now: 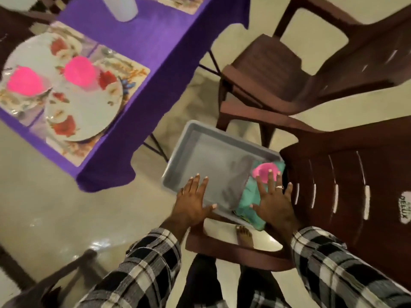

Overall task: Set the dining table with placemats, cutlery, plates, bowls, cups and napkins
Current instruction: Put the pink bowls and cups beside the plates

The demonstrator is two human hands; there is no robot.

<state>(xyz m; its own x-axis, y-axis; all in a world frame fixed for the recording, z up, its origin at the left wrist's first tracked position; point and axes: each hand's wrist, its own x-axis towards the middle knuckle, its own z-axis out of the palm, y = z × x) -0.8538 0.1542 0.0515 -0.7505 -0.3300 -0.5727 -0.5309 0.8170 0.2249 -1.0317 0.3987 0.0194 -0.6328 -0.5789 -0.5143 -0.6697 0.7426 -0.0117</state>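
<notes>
Your left hand (193,201) spreads flat over the near edge of the grey tub (206,152) on the brown chair (347,196); your right hand (273,201) hovers over teal napkins (246,201) and a pink cup (263,171) at the tub's right end.

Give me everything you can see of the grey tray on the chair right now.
The grey tray is a shallow, rectangular bin that looks like plastic, with a raised rim and rounded corners. It sits skewed on a brown chair seat beside the purple table. Most of its floor is bare; teal cloth and a pink cup lie at its right end. The left hand rests spread on its near rim; the right hand lies flat over the cloth.
</notes>
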